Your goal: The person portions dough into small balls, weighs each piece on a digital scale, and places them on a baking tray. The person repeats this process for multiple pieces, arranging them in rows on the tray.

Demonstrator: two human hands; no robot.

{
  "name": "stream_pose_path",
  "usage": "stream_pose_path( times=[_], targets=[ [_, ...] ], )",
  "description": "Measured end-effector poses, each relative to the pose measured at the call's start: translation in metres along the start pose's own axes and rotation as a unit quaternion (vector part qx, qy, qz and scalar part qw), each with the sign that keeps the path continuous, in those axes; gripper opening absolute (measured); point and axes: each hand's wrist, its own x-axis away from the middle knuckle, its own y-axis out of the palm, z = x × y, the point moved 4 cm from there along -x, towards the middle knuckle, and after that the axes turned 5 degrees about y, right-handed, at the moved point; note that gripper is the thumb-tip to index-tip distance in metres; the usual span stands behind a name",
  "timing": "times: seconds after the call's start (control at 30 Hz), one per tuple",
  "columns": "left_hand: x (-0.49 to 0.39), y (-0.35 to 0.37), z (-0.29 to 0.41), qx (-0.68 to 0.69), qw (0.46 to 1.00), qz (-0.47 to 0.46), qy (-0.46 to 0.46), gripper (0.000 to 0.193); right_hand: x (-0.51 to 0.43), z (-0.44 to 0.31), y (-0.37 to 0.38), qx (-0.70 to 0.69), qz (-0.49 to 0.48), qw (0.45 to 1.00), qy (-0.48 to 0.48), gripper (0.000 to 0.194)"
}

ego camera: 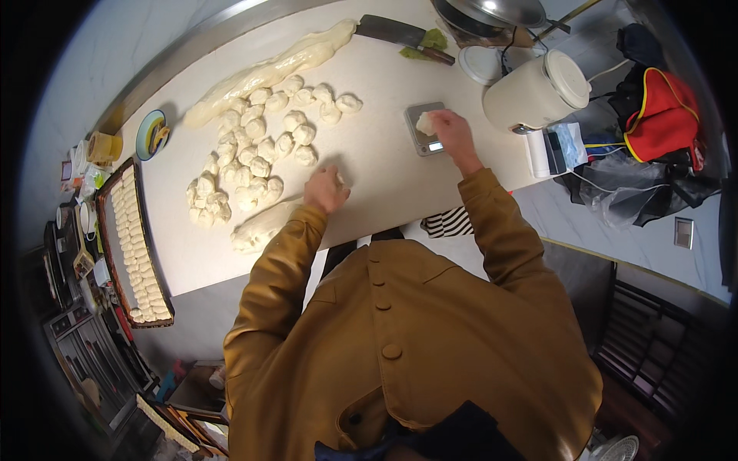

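Above the digital kitchen scale (425,148), my right hand (452,137) pinches a small piece of dough (425,124); whether the piece bears on the plate is hard to tell. My left hand (326,189) is curled at the right end of a short dough roll (262,229) near the table's front edge. A pale bit of dough shows by its fingers, and the hand hides the roll's end. Many small dough lumps (248,155) lie bunched left of my hands. Behind them stretches a long, shiny dough strip (271,69).
A cleaver (392,31) rests on a green cloth (435,40) at the back. Right of the scale stand a cream electric appliance (513,101) and a phone (553,151). On the left are a bowl (151,135) and a tray (164,288) of shaped dough pieces.
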Motion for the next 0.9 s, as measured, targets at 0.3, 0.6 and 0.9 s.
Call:
stream_pose_path(
  times=[0.3,0.6,0.9],
  targets=[
    [0.014,0.0,0.03,-0.143,0.961,0.197,0.132,0.051,-0.021,0.07,-0.032,0.141,-0.015,0.984,0.111,0.032],
    [-0.007,0.007,0.102,0.487,0.869,-0.009,0.082,0.041,0.079,-0.034,-0.002,-0.026,-0.275,0.961,0.016,0.014],
    [0.017,0.005,0.124,0.624,0.699,-0.35,-0.014,0.055,0.126,-0.08,0.007,-0.158,-0.362,0.917,0.056,0.018]
  ],
)
